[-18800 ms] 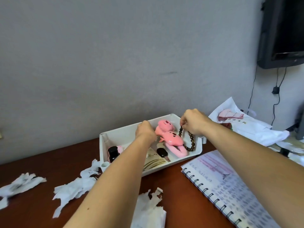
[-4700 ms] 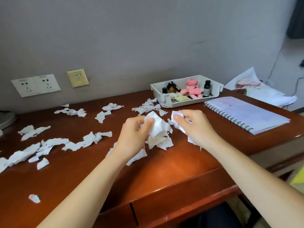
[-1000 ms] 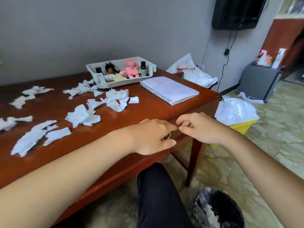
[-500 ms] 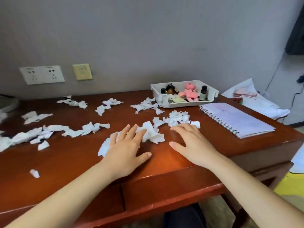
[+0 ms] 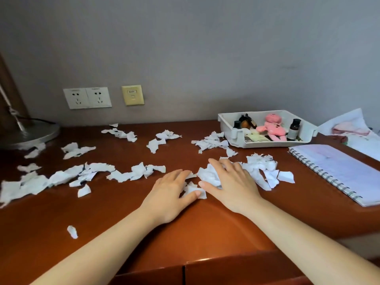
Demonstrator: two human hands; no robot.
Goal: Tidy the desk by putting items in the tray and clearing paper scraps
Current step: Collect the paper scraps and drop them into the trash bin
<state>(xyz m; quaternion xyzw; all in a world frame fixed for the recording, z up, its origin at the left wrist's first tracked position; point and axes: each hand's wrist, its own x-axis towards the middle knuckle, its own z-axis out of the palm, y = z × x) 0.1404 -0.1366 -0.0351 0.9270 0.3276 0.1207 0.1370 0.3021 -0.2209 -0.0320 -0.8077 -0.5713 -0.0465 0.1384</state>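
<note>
Torn white paper scraps (image 5: 135, 171) lie scattered over the brown desk (image 5: 205, 229). My left hand (image 5: 170, 192) and my right hand (image 5: 230, 182) rest flat, side by side, on a small heap of scraps (image 5: 207, 173) at the desk's middle; fingers are spread and fairly straight over the paper. More scraps (image 5: 265, 169) lie just right of my right hand. A white tray (image 5: 265, 144) at the back right holds a pink plush toy (image 5: 271, 126), small dark bottles (image 5: 294, 126) and other small items.
A spiral notebook (image 5: 339, 171) lies at the right, in front of the tray. A lamp base (image 5: 28, 134) stands at the far left. Wall sockets (image 5: 87, 97) sit above the desk. White paper and a pink cloth (image 5: 349, 128) lie at the far right.
Both hands have slid forward onto the scraps and come closer together, bunching the paper between them. The view has shifted slightly left and nearer to the desk.
</note>
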